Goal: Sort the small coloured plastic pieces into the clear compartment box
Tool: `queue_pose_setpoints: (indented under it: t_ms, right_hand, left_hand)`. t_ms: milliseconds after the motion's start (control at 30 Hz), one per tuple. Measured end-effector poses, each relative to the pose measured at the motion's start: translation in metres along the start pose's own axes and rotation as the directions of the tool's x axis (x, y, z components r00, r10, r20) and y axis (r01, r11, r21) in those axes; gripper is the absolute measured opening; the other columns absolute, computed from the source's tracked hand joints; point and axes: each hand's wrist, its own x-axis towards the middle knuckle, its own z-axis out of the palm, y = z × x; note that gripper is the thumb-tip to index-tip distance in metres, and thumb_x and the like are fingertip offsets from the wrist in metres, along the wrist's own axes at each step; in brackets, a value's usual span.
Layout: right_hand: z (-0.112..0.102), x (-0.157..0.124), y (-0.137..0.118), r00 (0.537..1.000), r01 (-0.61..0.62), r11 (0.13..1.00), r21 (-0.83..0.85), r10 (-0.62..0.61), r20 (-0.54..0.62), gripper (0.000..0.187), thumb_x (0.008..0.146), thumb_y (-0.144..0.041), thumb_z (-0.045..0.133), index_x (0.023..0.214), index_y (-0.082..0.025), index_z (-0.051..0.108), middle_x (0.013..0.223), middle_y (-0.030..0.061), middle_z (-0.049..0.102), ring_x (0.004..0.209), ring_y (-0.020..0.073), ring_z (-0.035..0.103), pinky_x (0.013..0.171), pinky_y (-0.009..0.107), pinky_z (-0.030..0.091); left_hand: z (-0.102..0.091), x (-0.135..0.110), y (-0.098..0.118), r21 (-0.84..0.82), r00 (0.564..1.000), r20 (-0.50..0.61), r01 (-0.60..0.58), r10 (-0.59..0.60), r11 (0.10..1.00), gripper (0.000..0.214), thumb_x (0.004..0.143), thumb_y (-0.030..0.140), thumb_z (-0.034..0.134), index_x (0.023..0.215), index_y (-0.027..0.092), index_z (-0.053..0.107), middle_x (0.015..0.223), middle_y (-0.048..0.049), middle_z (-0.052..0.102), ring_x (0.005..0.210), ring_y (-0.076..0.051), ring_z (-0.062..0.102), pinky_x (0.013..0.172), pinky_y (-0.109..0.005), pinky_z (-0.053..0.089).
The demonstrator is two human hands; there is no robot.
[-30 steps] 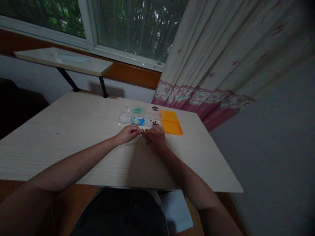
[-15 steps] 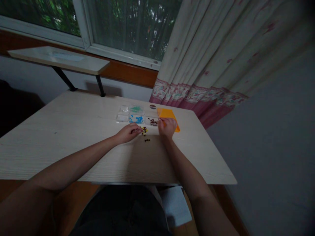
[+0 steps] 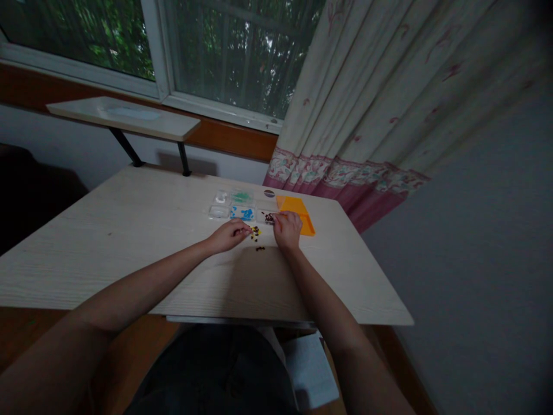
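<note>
My left hand [image 3: 228,234] rests on the pale wooden table [image 3: 129,242] with its fingers curled together beside a small pile of dark and yellow beads [image 3: 256,232]. My right hand [image 3: 287,228] lies just right of that pile, fingers pinched near the compartment with dark beads in a clear divided box [image 3: 242,206]. What either hand pinches is too small to make out. A few more dark beads [image 3: 260,248] lie loose on the table between my hands.
An orange tray [image 3: 302,214] sits right of the clear box, and a small round lid [image 3: 269,193] lies behind it. A white shelf [image 3: 125,115] on black legs stands under the window. A flowered curtain [image 3: 371,115] hangs at the right.
My right hand went from the bead pile out to the orange tray and has come back to the box's dark-bead compartment. My left hand stayed by the pile. The view shifted slightly.
</note>
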Motion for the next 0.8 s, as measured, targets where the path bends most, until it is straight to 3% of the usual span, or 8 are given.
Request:
queue_pose_setpoints:
  t_ms: [267, 433, 567, 800]
  right_hand:
    - [0.000, 0.001, 0.001, 0.999, -0.033, 0.999, 0.036, 0.033, -0.004, 0.029, 0.095, -0.036, 0.050, 0.106, -0.023, 0.073, 0.106, 0.0090, 0.064, 0.107, 0.0248, 0.047, 0.095, 0.039, 0.035]
    - [0.001, 0.001, 0.002, 0.999, -0.032, 0.998, 0.047, 0.031, 0.037, 0.029, 0.095, -0.035, 0.049, 0.106, -0.022, 0.072, 0.104, 0.0096, 0.064, 0.106, 0.0248, 0.048, 0.095, 0.040, 0.034]
    - [0.004, 0.002, 0.004, 0.999, -0.030, 0.998, 0.052, 0.028, 0.040, 0.030, 0.095, -0.035, 0.049, 0.108, -0.022, 0.072, 0.103, 0.0093, 0.065, 0.104, 0.0244, 0.049, 0.094, 0.039, 0.035]
    - [0.006, 0.002, 0.006, 0.999, -0.009, 0.999, 0.051, 0.007, 0.036, 0.029, 0.095, -0.036, 0.049, 0.106, -0.022, 0.073, 0.100, 0.0094, 0.066, 0.102, 0.0246, 0.050, 0.092, 0.038, 0.036]
  left_hand:
    - [0.001, -0.001, 0.000, 0.058, 0.999, 0.031, -0.044, 0.042, 0.997, 0.029, 0.095, 0.037, 0.049, 0.104, 0.019, 0.069, 0.090, -0.0048, 0.059, 0.080, -0.015, 0.053, 0.077, -0.028, 0.045]
    - [-0.001, -0.006, 0.014, 0.248, 0.959, 0.205, -0.244, 0.195, 0.938, 0.031, 0.091, 0.027, 0.054, 0.120, 0.027, 0.064, 0.102, -0.0078, 0.057, 0.100, -0.022, 0.051, 0.091, -0.035, 0.040]
    - [-0.001, -0.008, 0.024, 0.311, 0.922, 0.325, -0.313, 0.209, 0.897, 0.034, 0.090, 0.028, 0.055, 0.124, 0.032, 0.063, 0.098, -0.0072, 0.057, 0.097, -0.023, 0.050, 0.090, -0.036, 0.039]
    - [-0.002, -0.007, 0.025, 0.314, 0.909, 0.338, -0.352, 0.242, 0.882, 0.029, 0.092, 0.035, 0.055, 0.118, 0.030, 0.065, 0.098, -0.0072, 0.056, 0.097, -0.023, 0.050, 0.088, -0.034, 0.039]
